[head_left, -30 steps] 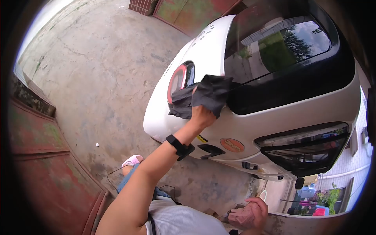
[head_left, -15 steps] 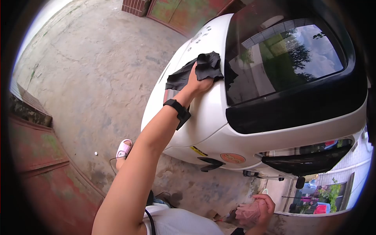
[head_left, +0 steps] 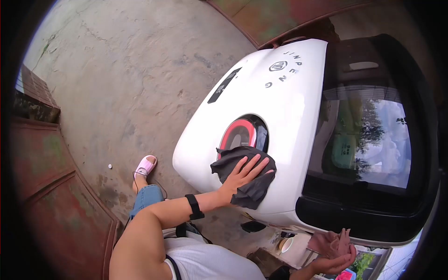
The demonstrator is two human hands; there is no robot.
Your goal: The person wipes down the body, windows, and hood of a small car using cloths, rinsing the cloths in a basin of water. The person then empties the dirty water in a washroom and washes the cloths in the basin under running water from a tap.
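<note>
Spread over a dark grey cloth (head_left: 254, 192), the fingers of my left hand (head_left: 238, 179) press it flat against the white rear body of a vehicle (head_left: 289, 126). The cloth covers the lower edge of a red-rimmed round tail light (head_left: 239, 133). A black band circles my left wrist. At the lower right, my right hand (head_left: 337, 262) holds a crumpled dusty-pink cloth (head_left: 329, 243) with its fingers curled under it, away from the vehicle's body. The thumb of my left hand cannot be made out clearly.
A dark rear window (head_left: 364, 140) fills the right side. Red-green metal doors stand at the left (head_left: 60, 196) and top (head_left: 280, 18). My foot in a pink sandal (head_left: 145, 164) is on the concrete ground (head_left: 135, 84). A pale round container (head_left: 286, 245) is near the bottom.
My left hand and the dark cloth have moved down the body, uncovering most of the tail light, and the fingers have spread. My right hand has moved right with the pink cloth. The view has shifted.
</note>
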